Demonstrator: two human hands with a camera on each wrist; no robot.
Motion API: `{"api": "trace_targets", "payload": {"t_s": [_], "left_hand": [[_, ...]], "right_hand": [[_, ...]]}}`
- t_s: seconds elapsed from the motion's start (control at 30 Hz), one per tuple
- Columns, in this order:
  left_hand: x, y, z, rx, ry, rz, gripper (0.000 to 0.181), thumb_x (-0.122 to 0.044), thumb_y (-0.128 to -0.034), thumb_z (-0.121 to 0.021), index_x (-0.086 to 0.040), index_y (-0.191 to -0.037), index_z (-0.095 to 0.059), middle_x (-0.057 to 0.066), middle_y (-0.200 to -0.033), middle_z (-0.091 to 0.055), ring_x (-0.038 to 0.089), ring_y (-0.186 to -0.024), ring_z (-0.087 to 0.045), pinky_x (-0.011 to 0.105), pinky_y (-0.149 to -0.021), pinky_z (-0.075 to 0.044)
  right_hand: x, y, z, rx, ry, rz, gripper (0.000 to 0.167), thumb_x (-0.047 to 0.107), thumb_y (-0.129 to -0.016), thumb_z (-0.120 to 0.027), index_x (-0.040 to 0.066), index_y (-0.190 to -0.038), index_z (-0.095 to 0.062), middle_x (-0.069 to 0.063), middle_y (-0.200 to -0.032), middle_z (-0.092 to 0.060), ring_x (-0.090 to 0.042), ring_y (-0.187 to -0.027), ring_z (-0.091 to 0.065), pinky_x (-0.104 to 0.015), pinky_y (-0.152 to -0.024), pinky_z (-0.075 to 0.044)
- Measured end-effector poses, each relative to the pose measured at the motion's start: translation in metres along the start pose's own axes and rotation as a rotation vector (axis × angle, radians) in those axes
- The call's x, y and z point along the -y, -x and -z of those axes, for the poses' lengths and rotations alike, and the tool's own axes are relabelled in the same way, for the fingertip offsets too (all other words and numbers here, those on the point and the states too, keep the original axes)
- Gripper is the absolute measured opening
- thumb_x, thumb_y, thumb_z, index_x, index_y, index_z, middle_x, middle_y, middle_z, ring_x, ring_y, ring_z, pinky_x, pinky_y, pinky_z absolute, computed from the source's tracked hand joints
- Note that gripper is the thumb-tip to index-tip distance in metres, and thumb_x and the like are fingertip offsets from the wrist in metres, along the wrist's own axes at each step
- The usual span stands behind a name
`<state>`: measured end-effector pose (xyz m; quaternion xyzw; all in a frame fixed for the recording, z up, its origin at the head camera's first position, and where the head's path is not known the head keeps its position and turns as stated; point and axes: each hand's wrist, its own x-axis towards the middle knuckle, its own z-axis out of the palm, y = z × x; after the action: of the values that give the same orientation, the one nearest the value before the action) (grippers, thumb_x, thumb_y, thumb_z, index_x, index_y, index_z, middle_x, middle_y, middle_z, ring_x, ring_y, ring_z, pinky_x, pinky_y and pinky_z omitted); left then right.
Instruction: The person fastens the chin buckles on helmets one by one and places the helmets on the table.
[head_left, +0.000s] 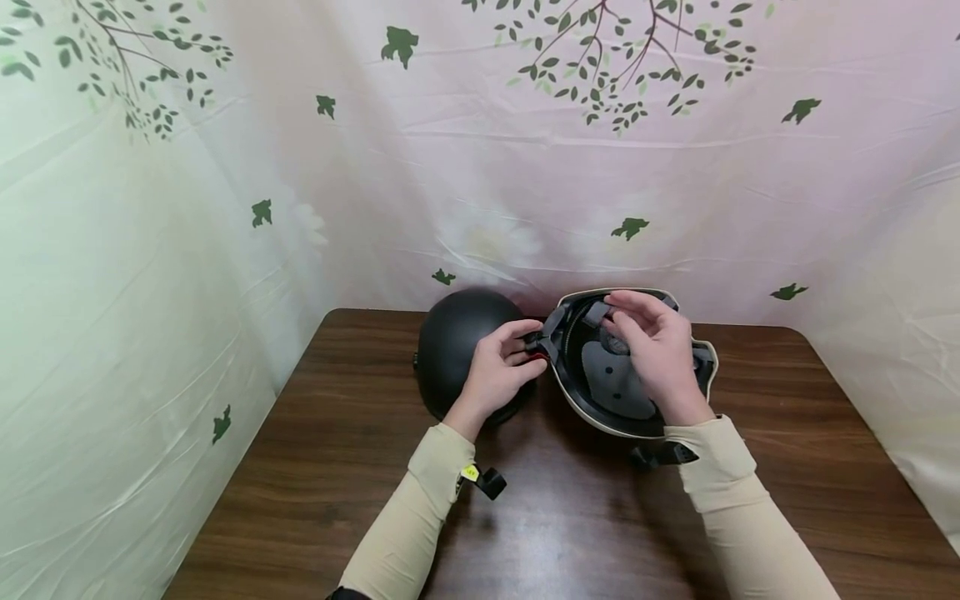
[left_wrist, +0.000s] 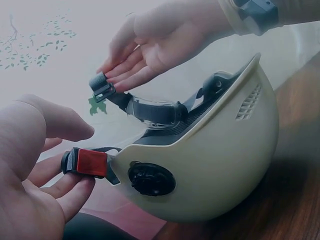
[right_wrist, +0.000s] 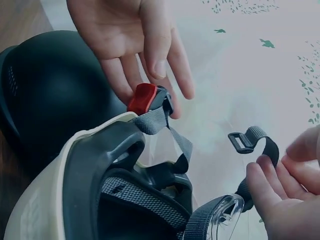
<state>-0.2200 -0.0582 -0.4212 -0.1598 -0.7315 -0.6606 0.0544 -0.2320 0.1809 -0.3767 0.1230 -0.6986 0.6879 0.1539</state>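
Note:
A cream helmet [head_left: 630, 421] lies upside down on the table, its dark padded inside facing up. A black round knob [left_wrist: 151, 179] sits on its shell. My left hand [head_left: 498, 371] is at the helmet's left side. Its fingers bear the red buckle [left_wrist: 92, 162] on a grey strap [right_wrist: 151, 122], with the thumb apart from the buckle. Over the helmet opening, my right hand [head_left: 660, 350] pinches the other chin strap [right_wrist: 271, 148] near its end. A black slotted clip [right_wrist: 241, 143] hangs on that strap. Clear plastic [right_wrist: 225, 220] shows round the strap lower down.
A black helmet [head_left: 461, 350] rests dome up, left of the cream one. Both stand near the back of the brown wooden table [head_left: 337, 467]. Behind hangs a pale curtain [head_left: 390, 217] with printed leaves. Camera mounts [head_left: 491, 483] are strapped on the wrists.

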Motion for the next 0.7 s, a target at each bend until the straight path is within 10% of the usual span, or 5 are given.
{"api": "trace_targets", "payload": {"t_s": [0.7], "left_hand": [[0.0000, 0.0004, 0.0001, -0.006, 0.017, 0.001, 0.049, 0.006, -0.0926, -0.079, -0.003, -0.140, -0.070, 0.019, -0.144, -0.069, 0.028, -0.118, -0.072, 0.040, -0.107, -0.062]], "right_hand": [[-0.0003, 0.0005, 0.0098, 0.097, 0.311, 0.149, 0.016, -0.006, -0.099, -0.073, -0.005, -0.113, -0.080, 0.025, -0.097, -0.071, 0.010, -0.083, -0.067, -0.009, -0.072, -0.054]]}}
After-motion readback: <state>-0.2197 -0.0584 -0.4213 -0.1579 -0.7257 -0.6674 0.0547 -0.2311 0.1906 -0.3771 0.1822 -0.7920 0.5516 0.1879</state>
